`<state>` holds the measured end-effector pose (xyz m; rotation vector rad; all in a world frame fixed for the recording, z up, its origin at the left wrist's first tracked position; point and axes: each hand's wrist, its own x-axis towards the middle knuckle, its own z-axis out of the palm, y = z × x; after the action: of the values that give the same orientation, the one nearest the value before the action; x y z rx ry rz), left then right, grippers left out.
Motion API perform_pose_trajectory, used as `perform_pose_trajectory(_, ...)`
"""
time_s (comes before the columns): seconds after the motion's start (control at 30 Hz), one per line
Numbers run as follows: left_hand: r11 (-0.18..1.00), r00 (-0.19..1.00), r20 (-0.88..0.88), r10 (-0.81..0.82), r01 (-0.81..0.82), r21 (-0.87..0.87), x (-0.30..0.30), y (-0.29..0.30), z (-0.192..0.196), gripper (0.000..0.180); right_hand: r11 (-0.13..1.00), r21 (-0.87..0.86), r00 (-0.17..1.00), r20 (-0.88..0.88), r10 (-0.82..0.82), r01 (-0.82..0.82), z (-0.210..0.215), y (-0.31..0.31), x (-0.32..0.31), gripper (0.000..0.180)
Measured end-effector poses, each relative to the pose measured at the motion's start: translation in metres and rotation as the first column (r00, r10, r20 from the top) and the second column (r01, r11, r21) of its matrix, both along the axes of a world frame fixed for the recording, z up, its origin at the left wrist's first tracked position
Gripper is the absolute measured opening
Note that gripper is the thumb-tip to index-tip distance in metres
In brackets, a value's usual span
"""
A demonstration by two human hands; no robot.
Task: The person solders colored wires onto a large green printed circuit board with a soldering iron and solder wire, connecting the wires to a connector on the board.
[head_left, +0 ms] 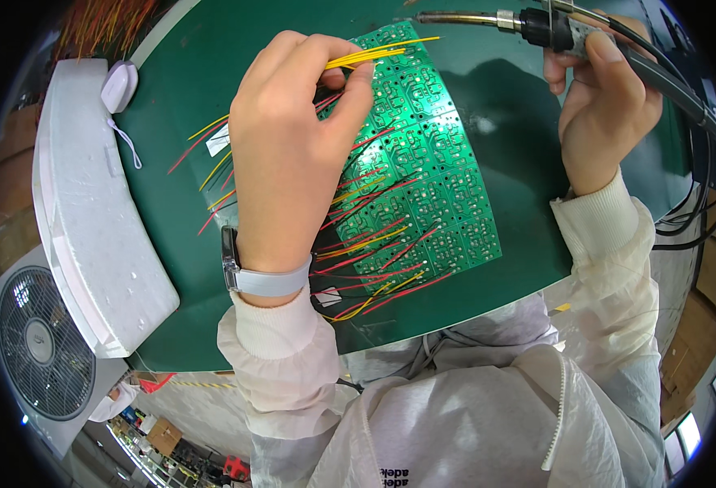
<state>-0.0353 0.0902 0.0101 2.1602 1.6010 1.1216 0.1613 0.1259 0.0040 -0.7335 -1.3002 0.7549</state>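
- Green circuit board (459, 187) lay on the green work surface (211, 329), in front of the person, its left part hidden under the left hand and wrist.
- Left hand (293, 122) was closed to a pinch, thumb against fingertips, on a small bunch of yellow wires (374, 55); these pointed right over the board's upper end, one reaching past the rest. Could not tell whether any tip touched the board.
- Right hand (610, 106) was curled around the handle of a soldering iron (557, 32), its metal tip aimed left, just beyond the board's far edge and apart from the wires.
- Done, by my reading: red, black and yellow leads (366, 242) ended at points on the middle and near rows, trailing off leftward (more loose ends showed left of the wrist), so those rows looked at least partly wired.
- Left to do, judged likewise: the far rows and much of the right-hand side showed no leads, and the pinched yellow ones looked unattached.
- Call it partway along; the hand covered too much for a count, and the quality of the joints could not be read.
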Motion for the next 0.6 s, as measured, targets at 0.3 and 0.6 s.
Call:
perform_pose_trajectory(0.3,0.992,0.997,-0.076,-0.015,0.025,0.122,-0.004,0.000,0.000,0.009,0.977,-0.102,0.981,-0.039,-0.192,0.187,0.005,0.000,-0.002,0.018)
perform_pose_trajectory(0.6,0.963,0.969,0.108,0.222,-0.235,0.131,-0.024,-0.016,0.023,0.028,0.985,-0.126,0.991,-0.056,-0.122,0.114,0.004,-0.002,0.002,0.015)
